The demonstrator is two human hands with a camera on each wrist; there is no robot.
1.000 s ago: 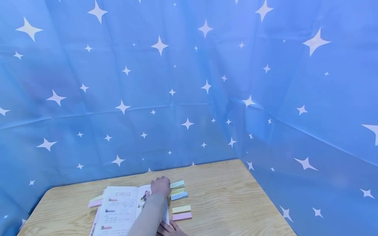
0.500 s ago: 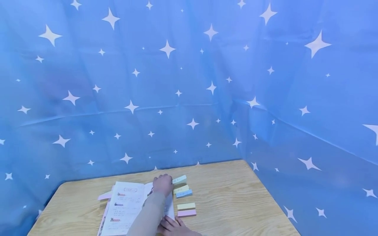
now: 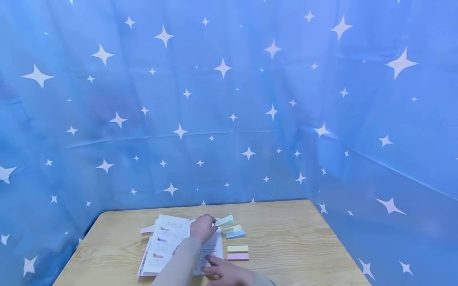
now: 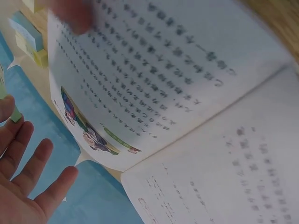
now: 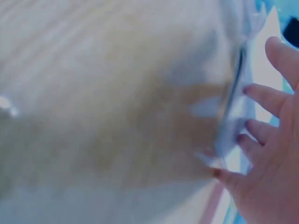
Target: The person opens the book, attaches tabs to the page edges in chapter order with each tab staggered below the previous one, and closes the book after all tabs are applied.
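Observation:
An open book [image 3: 168, 248] with printed text and small pictures lies on the wooden table. My left hand [image 3: 203, 228] reaches across its right page, the forearm covering part of that page. Thumb and index finger pinch the end of a pale green sticky note [image 3: 224, 220], whose tip shows as a green slip [image 4: 16, 115] in the left wrist view; the other fingers are spread. My right hand [image 3: 229, 273] is over the lower right corner of the book, its fingers extended at the page edge [image 5: 233, 107] in the right wrist view. Nothing is pinched in it.
Right of the book lie yellow [image 3: 233, 228] and blue [image 3: 235, 234] sticky pads, with another yellow pad [image 3: 237, 249] and a pink pad [image 3: 238, 257] nearer. A pink tab [image 3: 147, 229] juts from the book's left side. A blue starry curtain [image 3: 229, 119] hangs behind the table [image 3: 286, 238].
The head view has swung left. My right hand has moved up from the book's lower right edge onto the page. My left hand has turned slightly, showing its thumb beside the green note.

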